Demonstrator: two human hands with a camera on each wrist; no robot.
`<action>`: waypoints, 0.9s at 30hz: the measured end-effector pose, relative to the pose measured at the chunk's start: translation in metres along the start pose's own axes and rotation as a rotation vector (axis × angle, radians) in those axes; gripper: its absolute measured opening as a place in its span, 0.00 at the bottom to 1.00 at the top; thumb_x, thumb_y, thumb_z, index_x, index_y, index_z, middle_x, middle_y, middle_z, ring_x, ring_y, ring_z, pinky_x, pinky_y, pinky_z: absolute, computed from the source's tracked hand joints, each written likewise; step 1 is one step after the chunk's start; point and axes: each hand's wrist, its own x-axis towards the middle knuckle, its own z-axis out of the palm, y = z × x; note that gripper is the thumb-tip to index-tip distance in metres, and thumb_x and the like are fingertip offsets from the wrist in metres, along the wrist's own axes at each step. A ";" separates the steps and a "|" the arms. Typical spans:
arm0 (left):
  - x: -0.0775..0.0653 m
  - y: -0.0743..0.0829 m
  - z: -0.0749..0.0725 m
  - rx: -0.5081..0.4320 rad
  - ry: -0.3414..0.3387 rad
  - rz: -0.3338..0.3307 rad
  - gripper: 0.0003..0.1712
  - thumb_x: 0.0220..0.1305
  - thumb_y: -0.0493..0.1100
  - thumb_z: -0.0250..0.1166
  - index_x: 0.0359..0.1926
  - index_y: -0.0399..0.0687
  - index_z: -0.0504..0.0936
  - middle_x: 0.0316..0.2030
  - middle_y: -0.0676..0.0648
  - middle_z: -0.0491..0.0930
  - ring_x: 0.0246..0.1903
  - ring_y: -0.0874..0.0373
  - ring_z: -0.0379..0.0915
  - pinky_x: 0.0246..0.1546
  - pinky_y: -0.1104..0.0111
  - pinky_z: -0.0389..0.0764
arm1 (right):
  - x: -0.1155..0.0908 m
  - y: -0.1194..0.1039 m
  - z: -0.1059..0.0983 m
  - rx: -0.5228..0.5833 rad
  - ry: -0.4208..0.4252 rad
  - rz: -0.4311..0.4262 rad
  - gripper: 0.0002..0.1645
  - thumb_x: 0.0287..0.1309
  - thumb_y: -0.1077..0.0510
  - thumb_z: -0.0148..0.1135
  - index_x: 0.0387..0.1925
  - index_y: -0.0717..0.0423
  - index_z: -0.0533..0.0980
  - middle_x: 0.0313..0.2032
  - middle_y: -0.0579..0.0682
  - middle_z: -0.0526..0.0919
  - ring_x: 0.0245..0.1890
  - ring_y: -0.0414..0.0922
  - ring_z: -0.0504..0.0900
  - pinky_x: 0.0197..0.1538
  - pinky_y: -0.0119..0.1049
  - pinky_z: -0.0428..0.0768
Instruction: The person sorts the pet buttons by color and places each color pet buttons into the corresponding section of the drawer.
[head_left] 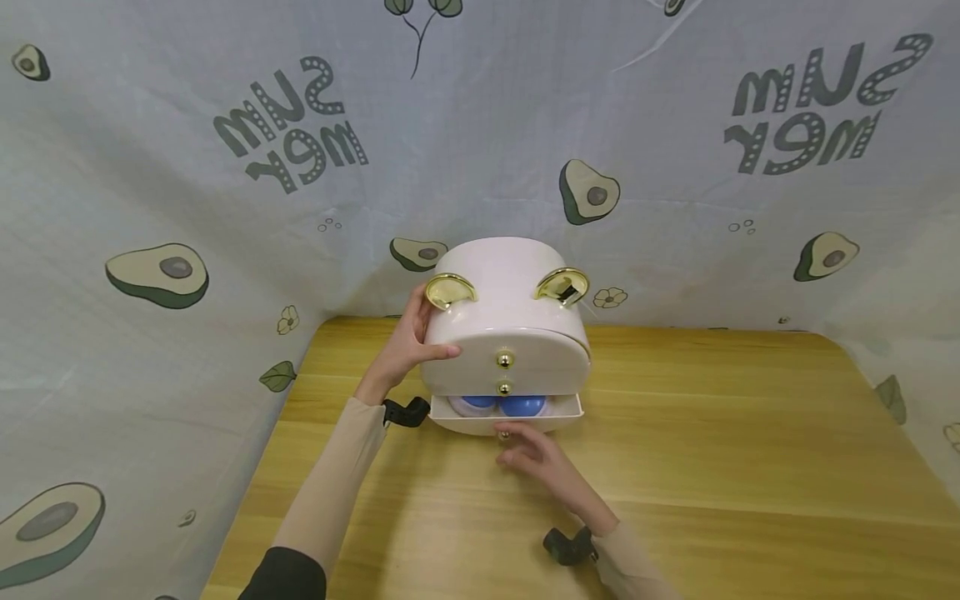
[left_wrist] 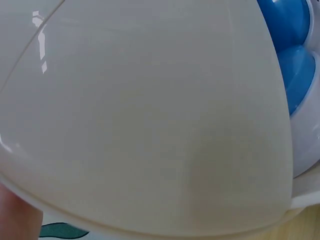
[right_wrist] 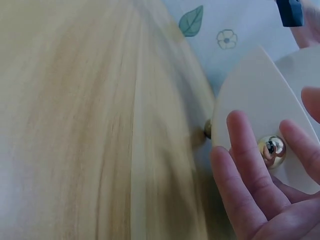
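A white storage box [head_left: 513, 275] with gold ears and gold knobs stands on the table. Its bottom drawer [head_left: 570, 408] is pulled out, and rounded blue-and-white items [head_left: 522, 406] lie inside, partly hidden under the upper front. My left hand [head_left: 405, 346] holds the box's left side, thumb on the front and fingers along the side; few of them show in the left wrist view. My right hand [head_left: 543, 467] is at the bottom drawer's gold knob [right_wrist: 272, 151]. In the right wrist view its fingers are spread about the knob without a visible pinch.
The wooden table [head_left: 712, 450] extends to both sides of the box. Behind it hangs a pale cloth [head_left: 487, 167] printed with avocados and lettering. Black wrist cameras [head_left: 407, 412] are worn on both wrists.
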 end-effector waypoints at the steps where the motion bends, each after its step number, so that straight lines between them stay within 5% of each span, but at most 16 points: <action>1: 0.000 0.000 0.000 -0.001 -0.001 0.001 0.55 0.47 0.27 0.72 0.70 0.48 0.48 0.70 0.45 0.53 0.67 0.56 0.49 0.66 0.56 0.52 | 0.001 0.000 0.000 -0.004 0.003 0.004 0.25 0.67 0.66 0.53 0.63 0.70 0.64 0.58 0.70 0.68 0.47 0.54 0.80 0.50 0.36 0.77; 9: 0.000 -0.001 -0.001 -0.015 -0.003 0.017 0.59 0.46 0.38 0.78 0.71 0.49 0.47 0.70 0.46 0.53 0.67 0.58 0.48 0.66 0.55 0.52 | 0.010 -0.002 0.002 -0.013 0.052 -0.005 0.25 0.66 0.66 0.55 0.62 0.71 0.65 0.57 0.70 0.69 0.46 0.56 0.80 0.50 0.35 0.77; 27: 0.000 0.000 0.000 0.016 -0.002 0.017 0.57 0.47 0.31 0.75 0.70 0.49 0.48 0.70 0.46 0.54 0.68 0.58 0.48 0.65 0.57 0.53 | 0.020 -0.003 0.002 0.007 0.090 0.022 0.24 0.67 0.63 0.54 0.61 0.70 0.65 0.56 0.69 0.70 0.45 0.53 0.80 0.51 0.42 0.76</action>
